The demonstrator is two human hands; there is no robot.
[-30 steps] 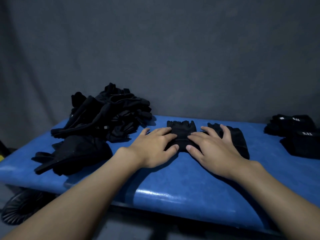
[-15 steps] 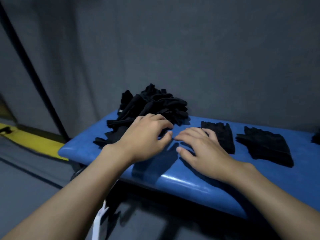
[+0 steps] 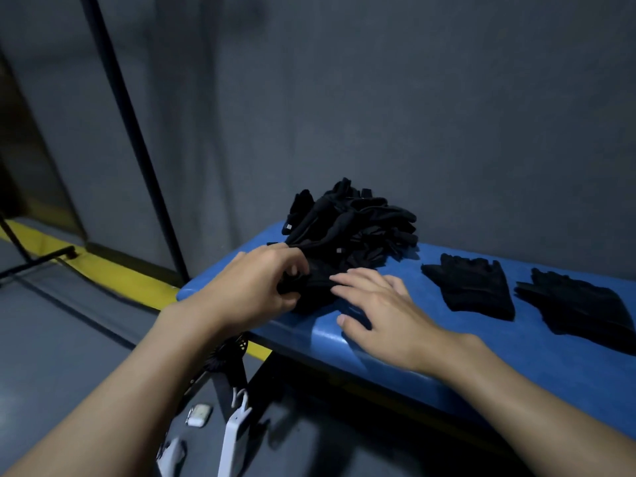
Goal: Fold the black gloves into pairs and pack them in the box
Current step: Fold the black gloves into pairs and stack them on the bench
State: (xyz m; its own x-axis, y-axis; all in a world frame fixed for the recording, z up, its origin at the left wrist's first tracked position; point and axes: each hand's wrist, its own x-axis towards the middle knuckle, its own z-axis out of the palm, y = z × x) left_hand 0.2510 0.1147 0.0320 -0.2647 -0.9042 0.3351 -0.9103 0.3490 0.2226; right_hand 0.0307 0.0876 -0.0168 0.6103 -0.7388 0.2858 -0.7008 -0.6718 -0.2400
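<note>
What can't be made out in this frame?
Packing box: outside the head view.
Gripped black fabric glove: mostly covered by left hand and right hand; fold unclear.
Tangled heap of black gloves: count unreadable, dark.
Rightmost flat black glove: cut by right edge.

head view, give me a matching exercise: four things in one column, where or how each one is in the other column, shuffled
Things
1. left hand
2. right hand
3. glove pile
4. small white case

Place or state
A. on the floor, below the left end of the blue bench
B. fingers straight, palm down over the bench's near edge
C. heaped at the bench's far left corner
D. fingers curled round a black glove

Pairs: 1-D, 2-B, 3-C, 4-A
</note>
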